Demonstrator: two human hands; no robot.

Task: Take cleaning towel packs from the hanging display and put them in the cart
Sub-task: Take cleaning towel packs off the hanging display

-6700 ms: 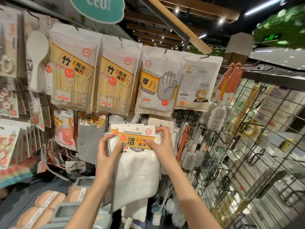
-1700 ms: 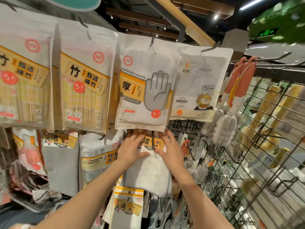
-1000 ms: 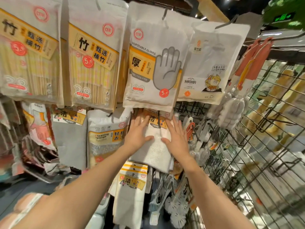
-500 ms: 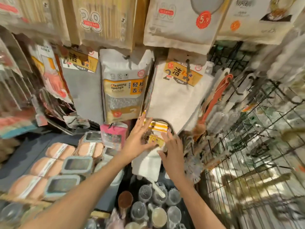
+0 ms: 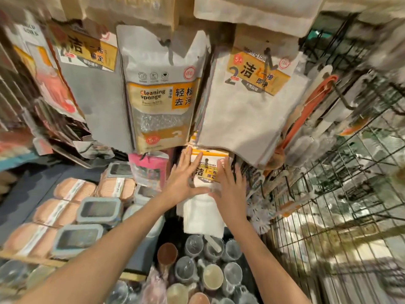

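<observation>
A white cleaning towel pack [image 5: 203, 218] with a yellow header card hangs on a hook low on the display. My left hand [image 5: 183, 185] lies with straight fingers on the card's left side, thumb spread under it. My right hand [image 5: 230, 189] touches the card's right side, fingers straight as well. Neither hand is curled round the pack. Right above hangs a larger white towel pack [image 5: 247, 119] with a yellow label. A grey towel pack [image 5: 94, 99] hangs further left.
A cleaning sponge bag [image 5: 160, 95] hangs between the towel packs, a pink pack [image 5: 151, 170] below it. Lidded containers [image 5: 98, 210] and sponges sit on the left shelf. Several glass cups [image 5: 210, 275] stand under my arms. A wire grid [image 5: 317, 194] with brushes fills the right.
My hands have dropped from the upper white towel pack to the lower pack. My view has tilted down with them, and the hands now lie on its header card.
</observation>
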